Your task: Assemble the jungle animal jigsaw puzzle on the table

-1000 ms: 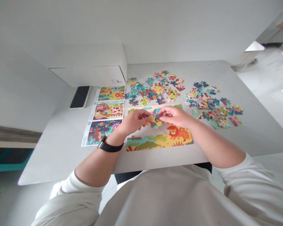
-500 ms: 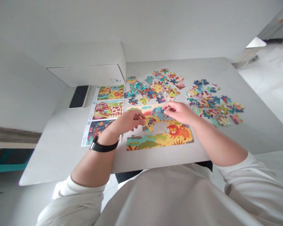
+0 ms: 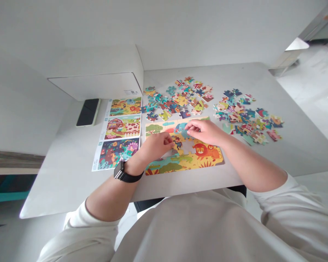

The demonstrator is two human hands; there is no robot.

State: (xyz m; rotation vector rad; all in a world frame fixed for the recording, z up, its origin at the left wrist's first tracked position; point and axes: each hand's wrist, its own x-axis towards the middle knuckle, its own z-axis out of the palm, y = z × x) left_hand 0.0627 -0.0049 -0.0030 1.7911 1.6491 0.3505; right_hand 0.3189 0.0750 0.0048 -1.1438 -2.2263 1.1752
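Observation:
A partly assembled jigsaw puzzle [image 3: 207,162] of animals lies on the table, with lions, a crocodile and an elephant. A bare gap shows in its middle. My left hand [image 3: 159,146] rests over its left part, fingers curled together beside a piece with a small figure [image 3: 177,143]. Whatever those fingertips hold is hidden. My right hand [image 3: 201,131] hovers at the elephant part near the upper edge, its fingers loosely bent and apart, with nothing visible in them.
Loose puzzle pieces lie in a heap [image 3: 180,100] behind the puzzle and another [image 3: 246,118] to the right. On the left are a sheet with three printed pictures [image 3: 123,126], a phone [image 3: 88,112] and a white box [image 3: 95,85] against the wall.
My left hand has moved right and slightly down over the puzzle. The figure piece now sits straighter among its neighbours. My right hand has shifted slightly left.

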